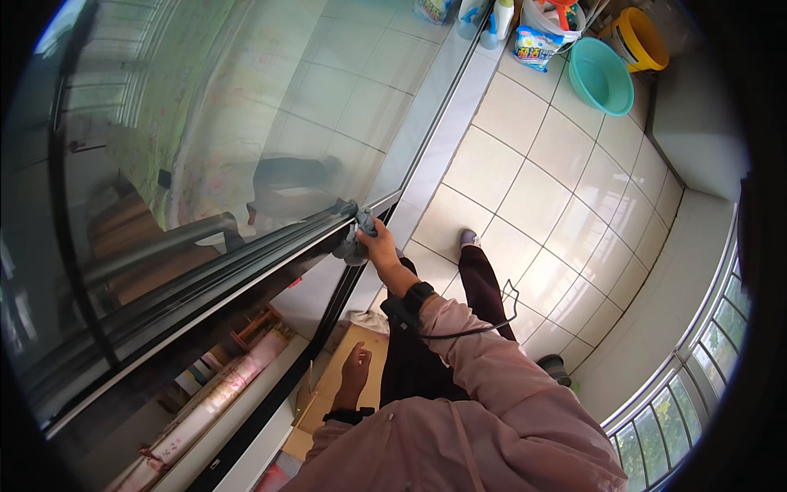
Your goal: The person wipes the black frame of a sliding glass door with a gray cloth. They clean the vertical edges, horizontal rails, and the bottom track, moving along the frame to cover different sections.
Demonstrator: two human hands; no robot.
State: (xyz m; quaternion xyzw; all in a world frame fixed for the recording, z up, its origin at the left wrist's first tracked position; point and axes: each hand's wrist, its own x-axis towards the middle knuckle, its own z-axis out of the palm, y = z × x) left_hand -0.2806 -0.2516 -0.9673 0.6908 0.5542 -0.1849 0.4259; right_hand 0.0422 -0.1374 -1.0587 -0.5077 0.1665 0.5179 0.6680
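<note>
My right hand point(378, 243) grips a crumpled grey cloth point(351, 251) against the upright edge of a dark-framed glass sliding door point(270, 252). The glass pane point(344, 111) beside it mirrors the cloth and the tiled floor. Lower down, my left hand point(355, 369) hangs near my body with its fingers loosely bent and nothing seen in it. Behind that hand is a cardboard box point(363, 335) with a pale cloth point(370, 321) at its far end. A black band with a small device and a cable point(409, 304) is strapped to my right wrist.
A teal basin point(599, 77), a yellow bucket point(639, 40), a bag of detergent point(536, 48) and a spray bottle point(501, 21) stand on the tiled floor point(522, 184). Barred windows point(682, 393) run along the right. Through the door opening lies a long pink roll point(209, 400).
</note>
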